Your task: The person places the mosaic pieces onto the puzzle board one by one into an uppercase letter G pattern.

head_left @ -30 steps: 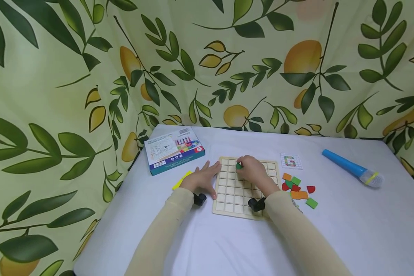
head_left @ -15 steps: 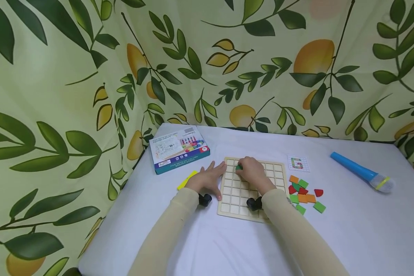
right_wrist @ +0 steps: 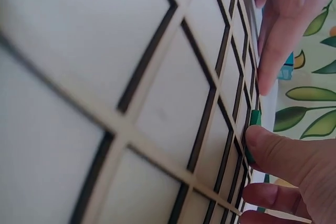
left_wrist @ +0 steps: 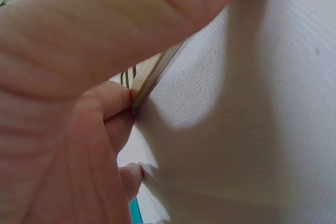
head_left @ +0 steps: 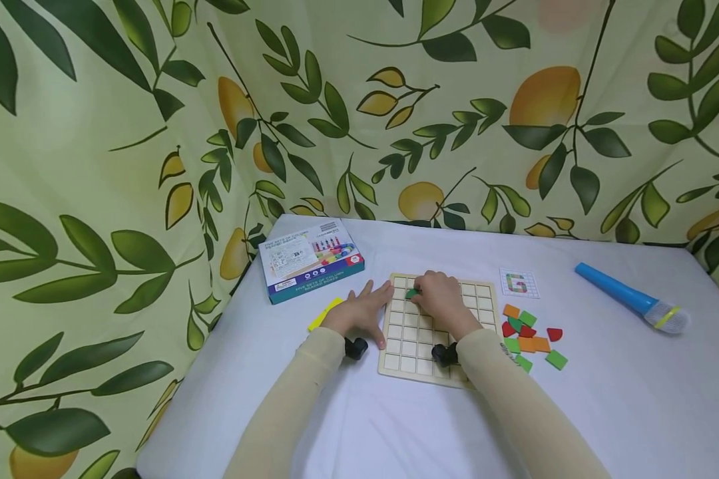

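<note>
Green tile (head_left: 413, 293) sits pinched in the right hand (head_left: 442, 301) over the grid board's (head_left: 422, 349) far-left cells; the left hand (head_left: 364, 313) lies flat, fingers straight, against the board's left edge on the desk (head_left: 605, 399).

The wooden grid board (head_left: 440, 332) lies flat on the white table. It is pale, square, and divided into many small square cells by thin raised strips; in the right wrist view the cells (right_wrist: 173, 93) look empty and the lines between them are dark. The green piece (head_left: 413, 293) is small and flat, with a darker green edge (right_wrist: 254, 119). It sits at a cell in the far left part of the board, near the far edge, partly covered by fingers, so its full shape cannot be told.
</note>
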`<state>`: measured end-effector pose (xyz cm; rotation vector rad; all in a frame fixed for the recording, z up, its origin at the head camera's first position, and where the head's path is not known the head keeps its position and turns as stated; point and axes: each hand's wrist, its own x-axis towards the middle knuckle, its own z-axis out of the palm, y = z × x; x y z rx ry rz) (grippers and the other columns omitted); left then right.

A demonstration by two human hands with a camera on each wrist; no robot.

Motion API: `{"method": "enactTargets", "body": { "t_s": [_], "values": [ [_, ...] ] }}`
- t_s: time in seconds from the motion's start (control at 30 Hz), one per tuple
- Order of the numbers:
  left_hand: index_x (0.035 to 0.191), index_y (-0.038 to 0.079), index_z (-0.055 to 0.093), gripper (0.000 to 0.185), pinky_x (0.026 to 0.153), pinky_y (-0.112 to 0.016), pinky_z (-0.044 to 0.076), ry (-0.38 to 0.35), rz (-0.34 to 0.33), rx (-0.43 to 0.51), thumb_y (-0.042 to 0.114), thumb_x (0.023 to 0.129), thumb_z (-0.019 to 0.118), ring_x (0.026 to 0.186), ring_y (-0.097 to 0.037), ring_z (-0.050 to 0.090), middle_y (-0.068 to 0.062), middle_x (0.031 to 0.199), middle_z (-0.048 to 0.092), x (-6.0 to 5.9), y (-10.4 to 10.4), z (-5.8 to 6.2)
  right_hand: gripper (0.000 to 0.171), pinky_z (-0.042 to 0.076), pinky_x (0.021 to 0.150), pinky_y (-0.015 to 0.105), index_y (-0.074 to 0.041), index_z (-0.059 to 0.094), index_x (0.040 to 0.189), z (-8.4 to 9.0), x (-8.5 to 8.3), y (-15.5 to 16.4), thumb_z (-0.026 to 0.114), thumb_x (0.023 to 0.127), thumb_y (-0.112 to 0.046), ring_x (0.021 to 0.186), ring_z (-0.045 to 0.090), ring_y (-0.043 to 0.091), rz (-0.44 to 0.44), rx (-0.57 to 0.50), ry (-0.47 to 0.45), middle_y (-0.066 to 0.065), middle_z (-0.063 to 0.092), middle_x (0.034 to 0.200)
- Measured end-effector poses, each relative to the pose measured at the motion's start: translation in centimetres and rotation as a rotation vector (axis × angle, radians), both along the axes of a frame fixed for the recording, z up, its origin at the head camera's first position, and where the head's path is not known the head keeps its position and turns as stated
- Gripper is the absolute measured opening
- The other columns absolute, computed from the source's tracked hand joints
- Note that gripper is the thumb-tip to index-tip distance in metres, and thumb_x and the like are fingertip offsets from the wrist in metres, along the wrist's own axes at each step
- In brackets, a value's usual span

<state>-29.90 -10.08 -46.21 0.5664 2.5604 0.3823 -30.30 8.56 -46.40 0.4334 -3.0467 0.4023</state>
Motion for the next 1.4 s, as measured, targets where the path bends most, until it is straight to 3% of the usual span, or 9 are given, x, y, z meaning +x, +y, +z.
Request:
{"method": "enactTargets", "body": {
  "t_s": [0.47,0.7,0.83,1.0,1.17,1.4],
  "values": [
    [0.149,0.026,0.014,0.119,0.109,-0.058,0.003,-0.003,0.003,0.017,0.037,0.056,0.087,0.141,-0.023,-0.007,0.011,0.155,0.004,0.1,-0.2,0.2,0.019,0.046,0.064,0.042,-0.013,0.07,0.091,0.5,0.5,0.3,0.07,0.082,-0.03,0.073,0.057,0.023,0.035,0.142,0.03,0.002,0.058,0.076],
    [0.149,0.025,0.013,0.121,0.108,-0.06,0.003,-0.004,0.024,0.02,0.035,0.055,0.088,0.141,-0.025,-0.007,0.009,0.155,0.005,0.6,-0.7,0.2,0.036,0.049,0.068,0.043,-0.004,0.064,0.115,2.1,1.9,3.7,0.069,0.083,-0.02,0.087,0.06,0.029,0.028,-0.024,0.074,0.013,0.064,0.098],
    [0.149,0.024,0.013,0.121,0.108,-0.061,0.004,0.002,0.033,0.028,0.034,0.055,0.088,0.141,-0.026,-0.006,0.008,0.155,0.006,0.7,-0.8,0.4,0.031,0.049,0.067,0.044,0.0,0.066,0.109,2.7,2.8,8.2,0.07,0.081,-0.012,0.085,0.06,0.03,-0.002,-0.076,0.098,0.015,0.064,0.096],
    [0.149,0.024,0.014,0.121,0.108,-0.06,0.003,-0.006,0.033,0.044,0.035,0.054,0.088,0.141,-0.024,-0.006,0.009,0.155,0.006,0.8,-0.7,0.4,0.031,0.048,0.076,0.051,0.002,0.064,0.111,2.3,4.3,14.0,0.069,0.081,-0.009,0.09,0.056,0.034,-0.133,-0.047,-0.047,0.019,0.062,0.1],
    [0.149,0.024,0.014,0.121,0.108,-0.06,0.004,-0.003,0.02,0.041,0.036,0.054,0.088,0.141,-0.025,-0.006,0.009,0.155,0.006,0.7,-0.2,0.3,0.033,0.051,0.071,0.043,0.001,0.063,0.112,1.3,5.6,17.1,0.069,0.081,-0.011,0.084,0.053,0.03,-0.203,-0.057,-0.233,0.021,0.059,0.1],
    [0.149,0.026,0.014,0.121,0.108,-0.06,0.003,-0.011,0.02,0.04,0.035,0.054,0.088,0.141,-0.024,-0.007,0.01,0.155,0.006,0.7,0.2,0.4,0.035,0.052,0.069,0.038,0.003,0.063,0.11,0.6,6.3,17.8,0.072,0.079,-0.011,0.079,0.053,0.025,-0.224,-0.086,-0.283,0.016,0.061,0.092]
  ]
}}
